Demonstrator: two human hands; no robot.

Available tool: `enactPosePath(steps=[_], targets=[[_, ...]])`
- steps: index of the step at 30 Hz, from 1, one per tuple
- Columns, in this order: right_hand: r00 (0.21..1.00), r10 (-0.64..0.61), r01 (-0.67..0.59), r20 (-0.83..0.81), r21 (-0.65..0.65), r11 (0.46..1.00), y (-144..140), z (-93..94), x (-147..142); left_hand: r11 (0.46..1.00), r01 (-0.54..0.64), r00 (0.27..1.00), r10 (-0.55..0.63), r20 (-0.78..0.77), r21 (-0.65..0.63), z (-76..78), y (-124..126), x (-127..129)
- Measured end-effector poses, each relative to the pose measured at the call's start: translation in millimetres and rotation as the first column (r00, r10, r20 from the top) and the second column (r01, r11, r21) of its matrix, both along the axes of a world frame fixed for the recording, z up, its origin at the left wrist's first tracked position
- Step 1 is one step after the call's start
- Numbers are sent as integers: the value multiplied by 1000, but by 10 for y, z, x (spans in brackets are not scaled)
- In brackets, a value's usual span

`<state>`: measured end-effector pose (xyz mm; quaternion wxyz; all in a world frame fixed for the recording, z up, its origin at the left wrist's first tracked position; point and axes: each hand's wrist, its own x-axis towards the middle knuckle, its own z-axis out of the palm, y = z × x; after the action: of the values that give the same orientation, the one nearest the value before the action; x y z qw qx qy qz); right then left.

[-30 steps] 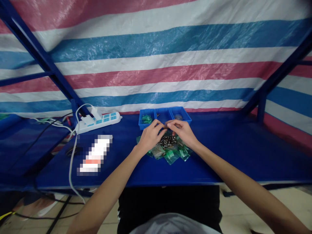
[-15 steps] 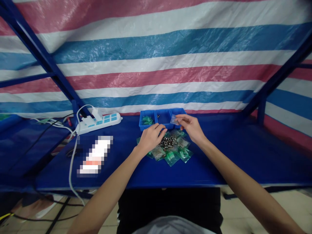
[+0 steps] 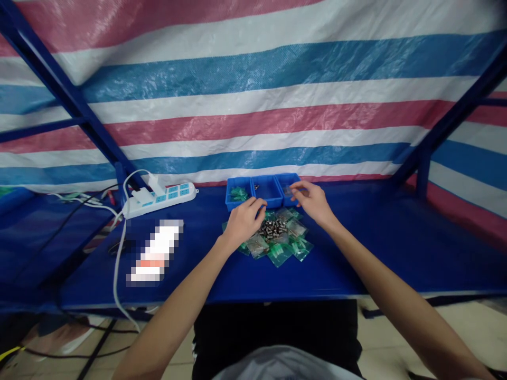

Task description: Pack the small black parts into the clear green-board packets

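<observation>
My right hand (image 3: 311, 199) hovers at the right blue bin (image 3: 279, 191), thumb and fingers apart. A small clear plastic bag (image 3: 288, 190) lies in that bin, just left of my fingertips. Over the left back edge of the pile is my left hand (image 3: 244, 220), its fingers loosely bent and apart with nothing seen in them. Beneath lie dark metal screw-like parts (image 3: 273, 229), heaped on several small zip bags (image 3: 280, 254), some with green pieces inside. The middle blue bin (image 3: 266, 192) has a few tiny parts at its back left. Green bagged pieces (image 3: 238, 193) fill the left bin.
A white power strip (image 3: 160, 199) with plugs and cables stands at the back left of the blue table (image 3: 237, 282). One white cable (image 3: 118, 264) hangs over the front edge. A pixelated patch covers something on the left. Blue frame posts and a striped tarp (image 3: 253, 116) enclose the back.
The clear bag has left my right hand and now rests in the right bin. My right hand has moved slightly right, its fingers spreading. My left hand has shifted slightly left.
</observation>
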<state>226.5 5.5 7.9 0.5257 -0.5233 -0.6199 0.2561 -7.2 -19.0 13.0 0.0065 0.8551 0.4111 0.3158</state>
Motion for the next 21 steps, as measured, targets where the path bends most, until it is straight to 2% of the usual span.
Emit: enactPosePath(steps=[2, 4, 9, 14, 21], targets=[[978, 113, -113, 176, -10, 994, -65, 58, -33, 1000, -12, 1000, 12, -17, -9, -8, 7, -6], [922, 186, -194, 340, -8, 981, -114, 82, -70, 999, -28, 998, 26, -54, -29, -33, 28, -18], [787, 232, -287, 572, 7, 958, -164, -16, -192, 994, -56, 978, 35, -206, -94, -126, 102, -47], [705, 245, -341, 665, 15, 940, -182, -147, -284, 978, -126, 971, 88, -222, -165, -147, 113, -42], [683, 210, -275, 699, -20, 961, -169, -168, -309, 968, -15, 999, 4, -43, -251, -198, 146, -38]])
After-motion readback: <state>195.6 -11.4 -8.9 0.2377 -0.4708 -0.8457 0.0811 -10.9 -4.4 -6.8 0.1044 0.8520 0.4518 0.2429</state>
